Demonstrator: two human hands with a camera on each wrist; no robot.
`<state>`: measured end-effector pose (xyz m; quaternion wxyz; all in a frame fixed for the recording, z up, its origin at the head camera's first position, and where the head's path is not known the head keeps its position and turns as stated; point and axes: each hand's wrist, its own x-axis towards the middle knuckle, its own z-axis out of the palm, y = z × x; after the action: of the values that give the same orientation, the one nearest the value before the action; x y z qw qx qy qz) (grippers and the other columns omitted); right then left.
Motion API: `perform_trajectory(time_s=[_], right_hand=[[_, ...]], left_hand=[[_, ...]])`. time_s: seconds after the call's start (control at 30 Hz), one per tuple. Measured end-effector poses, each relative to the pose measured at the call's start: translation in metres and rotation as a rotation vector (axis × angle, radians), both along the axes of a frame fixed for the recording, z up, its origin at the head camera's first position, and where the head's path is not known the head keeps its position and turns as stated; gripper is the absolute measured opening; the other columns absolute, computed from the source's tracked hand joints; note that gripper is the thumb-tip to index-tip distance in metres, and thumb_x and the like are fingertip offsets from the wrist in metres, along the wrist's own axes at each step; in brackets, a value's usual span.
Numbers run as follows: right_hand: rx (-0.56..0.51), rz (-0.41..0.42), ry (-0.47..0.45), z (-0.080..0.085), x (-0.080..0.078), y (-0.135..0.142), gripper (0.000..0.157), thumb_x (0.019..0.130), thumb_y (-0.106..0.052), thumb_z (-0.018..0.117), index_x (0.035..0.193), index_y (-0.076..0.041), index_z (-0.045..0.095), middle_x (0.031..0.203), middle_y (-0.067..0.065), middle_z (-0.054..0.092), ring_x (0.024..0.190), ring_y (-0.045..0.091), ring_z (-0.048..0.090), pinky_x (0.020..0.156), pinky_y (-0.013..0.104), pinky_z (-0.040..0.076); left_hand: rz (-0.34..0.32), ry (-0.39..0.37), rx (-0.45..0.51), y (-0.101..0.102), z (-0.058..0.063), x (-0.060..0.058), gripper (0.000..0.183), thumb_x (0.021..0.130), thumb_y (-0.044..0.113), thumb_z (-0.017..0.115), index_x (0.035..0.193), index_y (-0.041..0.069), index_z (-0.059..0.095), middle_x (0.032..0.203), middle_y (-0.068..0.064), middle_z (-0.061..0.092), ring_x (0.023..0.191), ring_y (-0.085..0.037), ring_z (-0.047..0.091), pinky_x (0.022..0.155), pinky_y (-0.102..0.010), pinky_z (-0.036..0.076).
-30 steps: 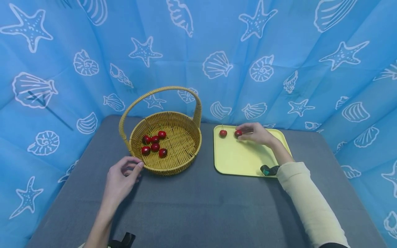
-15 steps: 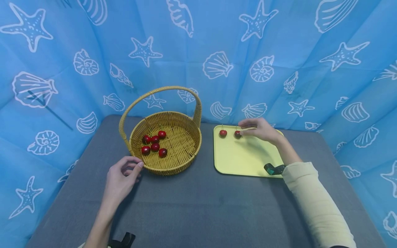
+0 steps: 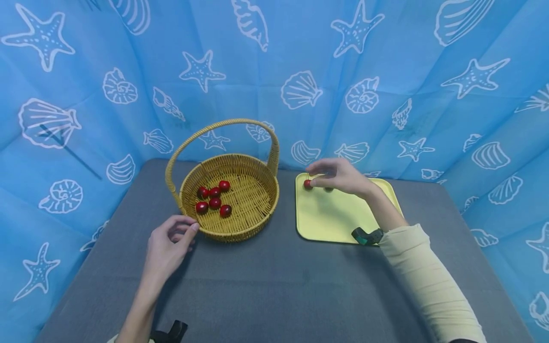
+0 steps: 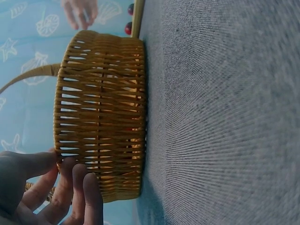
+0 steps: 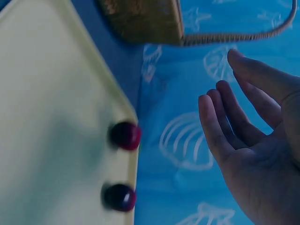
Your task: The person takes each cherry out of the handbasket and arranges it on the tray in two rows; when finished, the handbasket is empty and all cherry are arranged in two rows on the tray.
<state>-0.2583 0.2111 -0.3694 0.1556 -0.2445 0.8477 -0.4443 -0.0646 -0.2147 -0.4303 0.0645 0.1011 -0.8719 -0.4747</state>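
Note:
My left hand point(image 3: 169, 245) pinches the near-left rim of a round wicker basket point(image 3: 240, 233) between thumb and fingers. In the left wrist view the thumb and fingertips meet at the basket's edge. Several dark red cherries point(image 3: 215, 203) lie inside, grouped on the basket's left side. Over the far part of a yellow tray point(image 3: 326, 224) hovers my right hand point(image 3: 343, 177), its fingers loosely bent with nothing between them. One cherry point(image 3: 307, 184) is by its fingertips; another cherry point(image 5: 120, 197) lies mostly hidden below the hand in the head view. Both rest on the tray, apart from the hand in the right wrist view.
The basket's tall arched handle point(image 3: 223, 123) rises above it. A grey cloth point(image 3: 274, 290) covers the table. Behind and at the sides hangs a blue curtain point(image 3: 257, 62) with white shells and starfish, close to the tray's far edge.
My right hand has come up off the right-hand cherry, leaving it on the tray, and has shifted left to above the other cherry. The left hand and basket stay put.

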Motion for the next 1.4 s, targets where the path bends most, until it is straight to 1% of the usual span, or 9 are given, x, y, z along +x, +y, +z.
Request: perform_trajectory(time_s=[0.07, 0.1, 0.23, 0.33, 0.53, 0.67, 0.83, 1.13, 1.4], right_hand=[[-0.019, 0.028, 0.0, 0.003, 0.002, -0.009, 0.04, 0.099, -0.016, 0.081, 0.137, -0.009, 0.071, 0.136, 0.014, 0.074, 0.111, 0.018, 0.075, 0.075, 0.03, 0.06], [-0.036, 0.045, -0.007, 0.004, 0.003, -0.014, 0.04, 0.099, -0.014, 0.082, 0.137, -0.008, 0.071, 0.136, 0.015, 0.074, 0.112, 0.019, 0.075, 0.077, 0.03, 0.062], [-0.088, 0.112, 0.006, 0.006, 0.006, -0.031, 0.041, 0.097, -0.008, 0.082, 0.136, -0.005, 0.071, 0.138, 0.017, 0.073, 0.129, 0.031, 0.071, 0.104, 0.037, 0.064], [-0.12, 0.144, 0.003, 0.005, 0.007, -0.044, 0.041, 0.096, -0.005, 0.082, 0.135, -0.001, 0.071, 0.138, 0.019, 0.073, 0.132, 0.036, 0.069, 0.113, 0.044, 0.061], [-0.168, 0.21, -0.044, 0.005, 0.008, -0.07, 0.042, 0.096, 0.002, 0.078, 0.136, 0.008, 0.067, 0.137, 0.027, 0.071, 0.129, 0.041, 0.07, 0.111, 0.037, 0.062], [-0.161, 0.248, -0.057, 0.007, 0.009, -0.085, 0.042, 0.096, -0.001, 0.079, 0.136, 0.003, 0.069, 0.136, 0.021, 0.073, 0.127, 0.04, 0.071, 0.11, 0.036, 0.062], [-0.134, 0.299, -0.045, 0.009, 0.005, -0.107, 0.042, 0.095, -0.006, 0.082, 0.135, 0.0, 0.071, 0.133, 0.016, 0.075, 0.127, 0.045, 0.07, 0.11, 0.037, 0.062], [-0.092, 0.407, -0.068, 0.014, -0.006, -0.154, 0.039, 0.096, -0.007, 0.082, 0.133, -0.003, 0.072, 0.134, 0.013, 0.075, 0.12, 0.029, 0.076, 0.107, 0.034, 0.063], [0.009, 0.441, -0.04, 0.013, -0.018, -0.184, 0.042, 0.098, -0.017, 0.081, 0.137, -0.006, 0.07, 0.141, 0.016, 0.072, 0.128, 0.022, 0.07, 0.112, 0.033, 0.058]], left_hand=[[-0.001, -0.003, 0.001, 0.0, 0.0, 0.0, 0.027, 0.108, 0.03, 0.071, 0.127, 0.011, 0.07, 0.114, -0.019, 0.08, 0.085, -0.024, 0.078, 0.066, -0.022, 0.063], [-0.002, -0.004, 0.003, -0.001, 0.0, 0.0, 0.027, 0.108, 0.03, 0.071, 0.127, 0.011, 0.07, 0.114, -0.018, 0.08, 0.085, -0.023, 0.078, 0.066, -0.022, 0.063], [-0.009, -0.004, 0.019, -0.002, 0.0, 0.0, 0.029, 0.108, 0.033, 0.071, 0.127, 0.011, 0.07, 0.115, -0.019, 0.08, 0.083, -0.02, 0.077, 0.065, -0.022, 0.062], [-0.012, -0.007, 0.026, -0.002, 0.0, 0.0, 0.03, 0.108, 0.033, 0.071, 0.128, 0.011, 0.07, 0.116, -0.02, 0.08, 0.082, -0.019, 0.077, 0.066, -0.022, 0.063], [-0.017, -0.027, 0.035, -0.004, 0.001, 0.0, 0.031, 0.108, 0.034, 0.07, 0.13, 0.012, 0.069, 0.117, -0.019, 0.079, 0.083, -0.018, 0.076, 0.067, -0.021, 0.062], [-0.024, -0.026, 0.045, -0.004, 0.002, 0.0, 0.032, 0.108, 0.034, 0.07, 0.131, 0.011, 0.068, 0.118, -0.019, 0.078, 0.084, -0.018, 0.077, 0.067, -0.023, 0.063], [-0.028, -0.016, 0.051, -0.003, 0.002, 0.0, 0.033, 0.108, 0.033, 0.07, 0.131, 0.01, 0.068, 0.117, -0.02, 0.078, 0.084, -0.018, 0.077, 0.067, -0.023, 0.064], [-0.02, -0.026, 0.056, -0.004, 0.0, 0.0, 0.034, 0.108, 0.035, 0.07, 0.133, 0.011, 0.067, 0.119, -0.018, 0.078, 0.083, -0.012, 0.075, 0.068, -0.022, 0.063], [-0.018, -0.022, 0.051, -0.004, -0.001, 0.001, 0.034, 0.108, 0.033, 0.07, 0.134, 0.011, 0.067, 0.12, -0.018, 0.077, 0.084, -0.015, 0.076, 0.068, -0.022, 0.063]])
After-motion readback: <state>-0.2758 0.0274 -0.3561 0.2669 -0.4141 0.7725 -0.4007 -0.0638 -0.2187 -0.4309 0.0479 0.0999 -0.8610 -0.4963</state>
